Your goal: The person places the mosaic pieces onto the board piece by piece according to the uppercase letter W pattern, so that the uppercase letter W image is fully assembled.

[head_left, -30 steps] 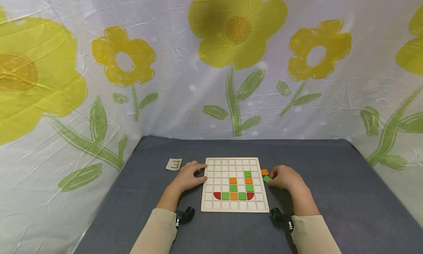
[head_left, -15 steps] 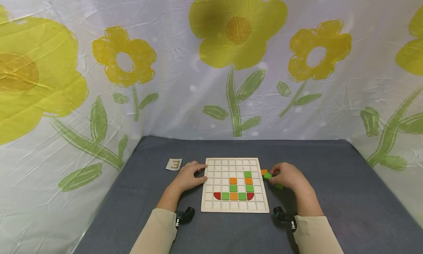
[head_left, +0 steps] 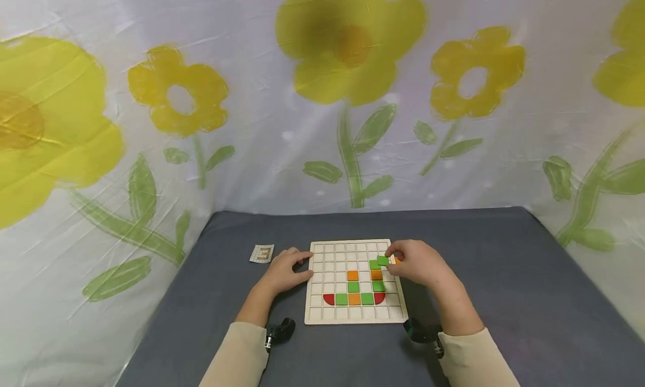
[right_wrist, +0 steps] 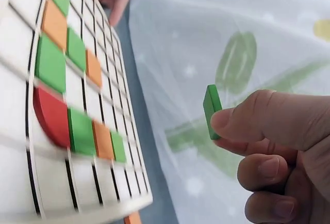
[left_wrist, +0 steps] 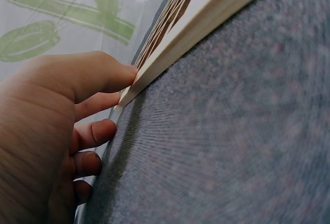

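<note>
Between thumb and fingers my right hand (head_left: 422, 264) pinches a green square tile (right_wrist: 211, 111), held in the air over the right part of the pale grid board (head_left: 327, 315). In the head view that green tile overlaps the top green tile (head_left: 374, 264) of the right column. My left hand (head_left: 284, 272) touches the board's left edge with thumb and forefinger spread apart; its other fingers bend loosely in the left wrist view. On the board sit green, orange (head_left: 354, 299) and red tiles; a rounded red tile (head_left: 328, 299) ends the bottom row at left.
A small printed pattern card (head_left: 262, 253) lies left of the board on the dark cloth. Beside the board's right edge rests a loose orange tile (right_wrist: 133, 218), partly hidden by the right hand in the head view. A flower-printed curtain (head_left: 262, 168) stands behind the table.
My right hand has lifted the green tile from beside the board and carried it left and up over the board. The left hand stays at the board's edge. The head view has shifted slightly.
</note>
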Demonstrator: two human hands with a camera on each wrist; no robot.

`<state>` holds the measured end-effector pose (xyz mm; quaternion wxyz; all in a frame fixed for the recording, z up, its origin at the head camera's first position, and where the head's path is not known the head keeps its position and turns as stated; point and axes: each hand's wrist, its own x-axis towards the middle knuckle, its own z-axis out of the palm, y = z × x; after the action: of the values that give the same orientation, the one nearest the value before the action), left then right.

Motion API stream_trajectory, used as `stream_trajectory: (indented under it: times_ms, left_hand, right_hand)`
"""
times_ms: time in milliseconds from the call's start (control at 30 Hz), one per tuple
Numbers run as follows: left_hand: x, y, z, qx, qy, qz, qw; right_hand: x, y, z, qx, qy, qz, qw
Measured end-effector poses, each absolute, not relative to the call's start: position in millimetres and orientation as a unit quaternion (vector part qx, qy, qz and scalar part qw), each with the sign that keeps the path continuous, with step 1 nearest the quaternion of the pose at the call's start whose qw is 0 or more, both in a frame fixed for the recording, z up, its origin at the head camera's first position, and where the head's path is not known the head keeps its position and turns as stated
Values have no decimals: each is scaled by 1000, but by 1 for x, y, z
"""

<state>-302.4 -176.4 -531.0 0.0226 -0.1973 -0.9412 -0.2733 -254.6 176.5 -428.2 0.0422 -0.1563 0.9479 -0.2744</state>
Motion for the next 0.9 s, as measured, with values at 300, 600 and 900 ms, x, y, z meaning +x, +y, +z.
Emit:
stream_trajectory:
  times_ms: [300,600,900]
  left_hand:
    - [-297,-198,-536,-184,-943,-276,24]
    - [-293,-203,-536,-188,-941,-281,18]
    - [-296,-197,-533,-197,-942,-271,28]
  right_hand:
    - [-257,101,-428,-213,937,-265,78]
    - [-254,49,-453,-233,928,-260,130]
    - [-253,42,-469,-226,936,-244,112]
